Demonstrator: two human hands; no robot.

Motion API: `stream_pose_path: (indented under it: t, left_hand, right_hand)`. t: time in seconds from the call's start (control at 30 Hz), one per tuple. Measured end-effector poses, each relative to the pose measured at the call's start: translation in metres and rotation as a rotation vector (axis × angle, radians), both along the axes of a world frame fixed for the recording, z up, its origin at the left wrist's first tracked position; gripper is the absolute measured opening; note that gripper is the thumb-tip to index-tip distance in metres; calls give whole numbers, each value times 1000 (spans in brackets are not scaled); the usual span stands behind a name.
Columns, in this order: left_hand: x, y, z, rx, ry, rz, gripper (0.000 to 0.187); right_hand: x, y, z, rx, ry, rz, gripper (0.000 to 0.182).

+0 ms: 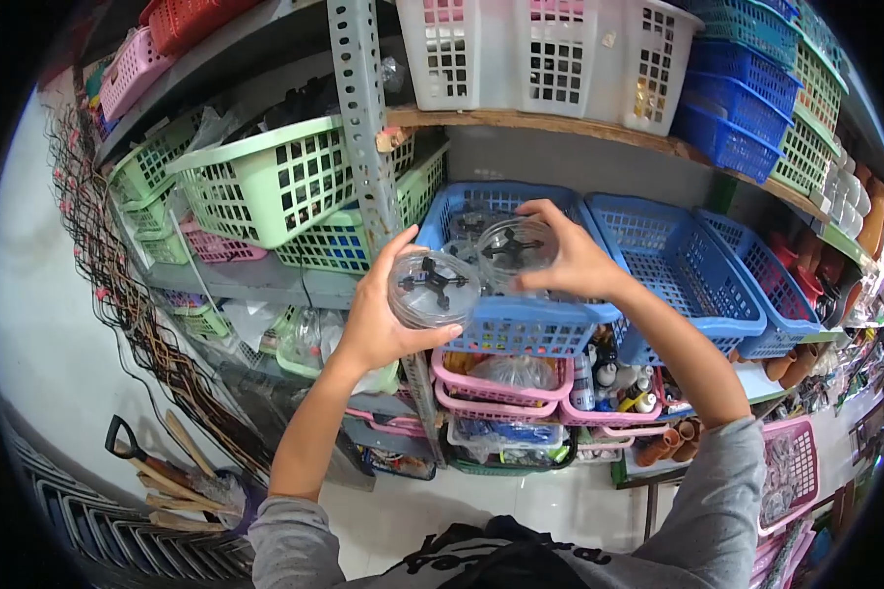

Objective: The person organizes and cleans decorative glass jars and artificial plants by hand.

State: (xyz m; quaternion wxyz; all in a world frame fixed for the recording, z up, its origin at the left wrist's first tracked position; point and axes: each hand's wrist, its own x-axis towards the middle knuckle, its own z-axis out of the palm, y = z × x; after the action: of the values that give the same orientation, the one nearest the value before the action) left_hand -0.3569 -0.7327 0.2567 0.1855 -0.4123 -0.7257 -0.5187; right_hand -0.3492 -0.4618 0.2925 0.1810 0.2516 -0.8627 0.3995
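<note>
My left hand [365, 322] is wrapped round a round clear plastic container [436, 287], which has a black cross-shaped piece inside; it may be a short stack. My right hand [581, 257] grips a second clear round container [513, 251] of the same kind, with a similar black cross in it. Both are held side by side over a blue plastic basket [535, 332] on the shelf. More clear containers [473, 224] show behind them in that basket, partly hidden.
To the right stand more blue baskets [663, 257]. A perforated metal post [359, 108] rises at left, beside green baskets [265, 187]. White baskets [550, 59] fill the shelf above. Pink baskets [501, 395] sit below. Tools with wooden handles [182, 481] lean at lower left.
</note>
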Motion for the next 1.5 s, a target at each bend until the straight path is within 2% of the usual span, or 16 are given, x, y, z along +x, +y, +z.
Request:
stream_pose_path:
  t: [0.07, 0.23, 0.3, 0.33, 0.6, 0.87, 0.97, 1.03, 1.07, 1.13, 1.17, 1.2, 1.27, 1.3, 1.37, 1.5]
  left_hand:
    - [-7, -2, 0, -26, -6, 47, 106]
    - [-20, 7, 2, 11, -54, 52, 103]
    - [-32, 15, 1, 29, 7, 88, 104]
    - [-35, 18, -1, 29, 8, 92, 105]
    - [-58, 28, -5, 119, -78, 47, 102]
    - [-56, 33, -4, 172, -66, 41, 101]
    - [-52, 31, -3, 171, -70, 50, 101]
    - [-55, 32, -6, 139, -64, 21, 99]
    - [-57, 37, -5, 151, -59, 13, 99]
    - [-59, 43, -6, 107, -106, 18, 100]
    - [-62, 50, -6, 115, -124, 17, 101]
    - [-65, 56, -6, 116, -124, 17, 101]
    - [-73, 69, -6, 108, -98, 55, 101]
    - [-79, 76, -8, 105, -58, 44, 102]
    - [-85, 89, -8, 58, -33, 42, 102]
    - [-90, 108, -1, -88, 36, -14, 107]
  right_hand:
    - [-34, -3, 1, 55, -165, -26, 83]
    - [-117, -12, -26, 232, -105, -73, 89]
    - [-138, -14, -35, 242, -113, -50, 94]
    - [-144, -14, -39, 261, -133, -30, 99]
    - [-159, -18, -67, 205, -150, 147, 93]
    - [-180, -20, -84, 485, -100, 246, 97]
    - [-172, -14, -92, 580, -124, 178, 97]
    - [-147, -18, -79, 599, -220, -59, 91]
    - [-144, -16, -69, 611, -216, -69, 91]
    - [-138, -16, -54, 245, -218, 14, 82]
    - [-132, -14, -48, -73, -312, 22, 75]
    - [-168, 0, -64, -334, -423, 27, 68]
    - [-101, -4, -20, -705, -770, 38, 57]
    - [-84, -5, -15, -713, -761, 33, 57]
    - [-62, -1, -15, -757, -810, 161, 44]
    - [-61, 29, -21, -851, -758, 177, 34]
